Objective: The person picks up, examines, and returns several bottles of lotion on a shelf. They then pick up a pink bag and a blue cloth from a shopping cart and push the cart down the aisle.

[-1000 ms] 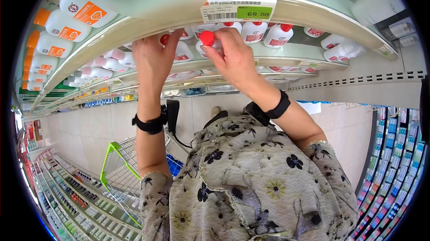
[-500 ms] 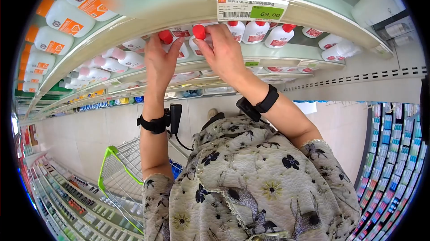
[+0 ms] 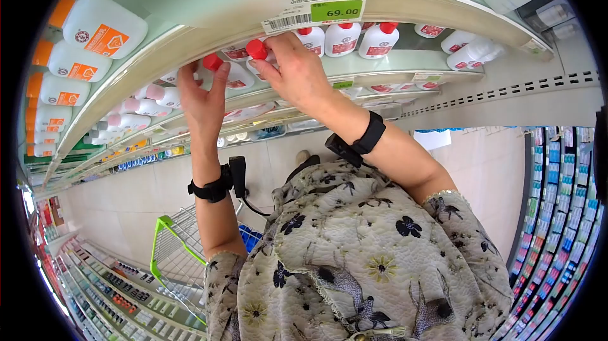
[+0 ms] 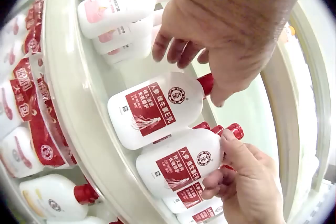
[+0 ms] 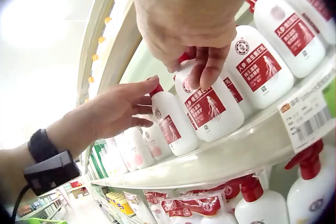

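Two white lotion bottles with red caps and red labels stand side by side at the shelf's front. My left hand (image 3: 206, 97) is at the left lotion bottle (image 4: 157, 111), its thumb against the red cap and its fingers loosely bent, apart from the bottle's body. With thumb and fingers my right hand (image 3: 301, 75) grips the neighbouring lotion bottle (image 5: 215, 111) near its cap. In the right wrist view these fingers cover part of that bottle's upper front. More bottles of this kind (image 5: 260, 71) stand to the right.
Pink-labelled bottles (image 4: 118, 6) stand left of the hands. The upper shelf edge with a price tag (image 3: 316, 8) overhangs the work. Orange-capped bottles (image 3: 104, 27) line the upper shelf. Red packs (image 4: 39, 108) lie on the shelf below. A shopping cart (image 3: 174, 239) stands behind on the left.
My right hand has shifted its bottle leftward along the row, closer to the left bottle. My left hand has stayed at the left bottle's cap, its fingers now spread further from it.
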`<state>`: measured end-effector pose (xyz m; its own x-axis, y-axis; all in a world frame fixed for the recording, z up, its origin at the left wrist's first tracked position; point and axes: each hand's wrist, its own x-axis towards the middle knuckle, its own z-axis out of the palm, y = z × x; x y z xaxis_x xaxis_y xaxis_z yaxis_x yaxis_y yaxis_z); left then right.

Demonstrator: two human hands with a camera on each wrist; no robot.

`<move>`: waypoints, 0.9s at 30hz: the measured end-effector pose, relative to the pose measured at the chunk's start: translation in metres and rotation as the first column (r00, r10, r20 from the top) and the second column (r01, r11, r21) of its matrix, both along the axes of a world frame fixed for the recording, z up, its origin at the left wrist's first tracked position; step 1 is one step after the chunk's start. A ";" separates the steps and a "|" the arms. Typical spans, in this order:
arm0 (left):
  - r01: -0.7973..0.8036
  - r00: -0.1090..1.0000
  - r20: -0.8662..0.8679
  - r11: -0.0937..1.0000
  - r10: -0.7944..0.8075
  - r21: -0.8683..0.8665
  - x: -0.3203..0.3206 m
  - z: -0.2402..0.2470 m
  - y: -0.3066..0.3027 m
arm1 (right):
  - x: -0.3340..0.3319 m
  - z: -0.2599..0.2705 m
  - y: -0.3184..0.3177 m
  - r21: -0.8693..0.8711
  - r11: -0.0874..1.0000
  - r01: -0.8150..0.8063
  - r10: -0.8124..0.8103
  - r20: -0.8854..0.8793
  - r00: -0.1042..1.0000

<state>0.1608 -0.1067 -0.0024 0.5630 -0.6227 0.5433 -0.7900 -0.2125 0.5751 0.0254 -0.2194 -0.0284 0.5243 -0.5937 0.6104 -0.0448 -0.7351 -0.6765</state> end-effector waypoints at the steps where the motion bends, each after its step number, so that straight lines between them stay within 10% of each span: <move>1: 0.003 1.000 0.002 1.000 -0.003 0.004 -0.004 0.002 0.001 | -0.002 0.000 -0.001 0.004 1.000 0.003 -0.003 0.002 1.000; 10: -0.009 0.880 0.473 0.996 0.052 -0.092 -0.035 0.048 -0.004 | -0.044 0.035 -0.026 -0.046 0.992 0.114 -0.118 -0.090 0.989; 13: -0.019 0.882 0.471 1.000 0.021 -0.009 -0.037 0.052 -0.010 | -0.042 0.042 -0.044 -0.042 0.998 0.041 -0.053 -0.339 0.939; 27: 0.019 0.899 0.437 1.000 -0.019 0.005 -0.015 0.040 0.010 | -0.010 0.036 -0.047 -0.155 0.987 0.039 -0.072 -0.213 0.974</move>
